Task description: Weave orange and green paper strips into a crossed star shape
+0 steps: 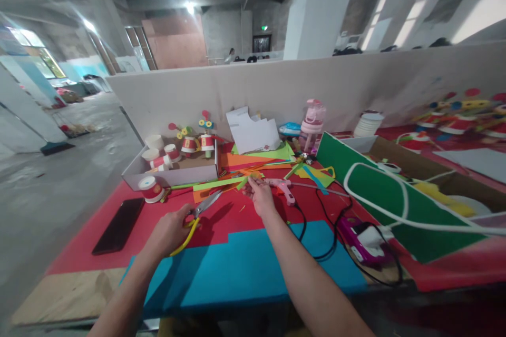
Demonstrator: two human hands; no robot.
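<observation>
Head view | left hand [174, 229] gripping yellow-handled scissors [206, 204] | right hand [260, 196] pinching green paper strip [222, 184]

Scissors [196, 214] in left hand [173, 230]

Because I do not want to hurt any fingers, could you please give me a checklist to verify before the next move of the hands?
1. Scissors in the left hand: ok, held.
2. Scissors apart from the right hand: ok, a gap shows, though they point toward that side.
3. Green paper piece at the right fingertips: ok, it looks pinched.
4. Pink glue gun well away from the right hand: not ok, it lies close beside it.
5. Glue gun cool enough to touch: cannot tell.
6. Phone clear of the left hand: ok, it lies apart.
</observation>
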